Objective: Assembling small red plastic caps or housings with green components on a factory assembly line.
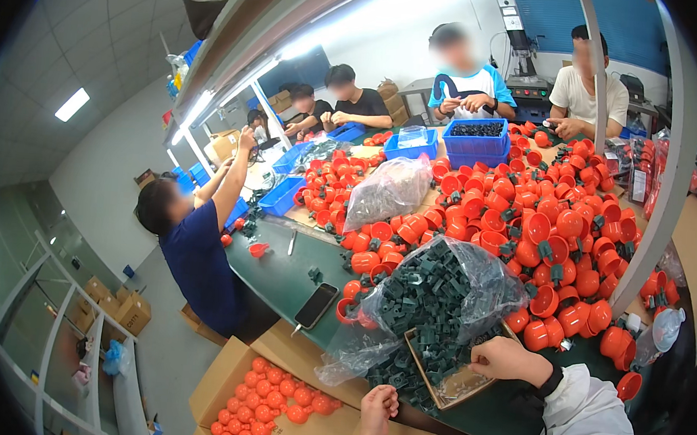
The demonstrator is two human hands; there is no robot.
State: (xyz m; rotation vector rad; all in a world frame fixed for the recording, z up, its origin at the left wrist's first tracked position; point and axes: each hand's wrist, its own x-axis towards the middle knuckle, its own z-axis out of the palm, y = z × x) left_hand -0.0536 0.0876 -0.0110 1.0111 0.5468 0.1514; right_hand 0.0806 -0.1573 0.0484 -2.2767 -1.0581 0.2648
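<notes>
Right hand resting on the rim of a small cardboard tray, fingers curled over dark green plastic clips; whether any clip is pinched cannot be told. Left hand clenched into a loose fist just below the table edge, holding nothing visible. Clear plastic bag behind the tray, open and heaped with the same clips. Cardboard box at lower left, holding orange balls. Blue crates farther back, one filled with dark parts. Orange cups piled across the table.
</notes>
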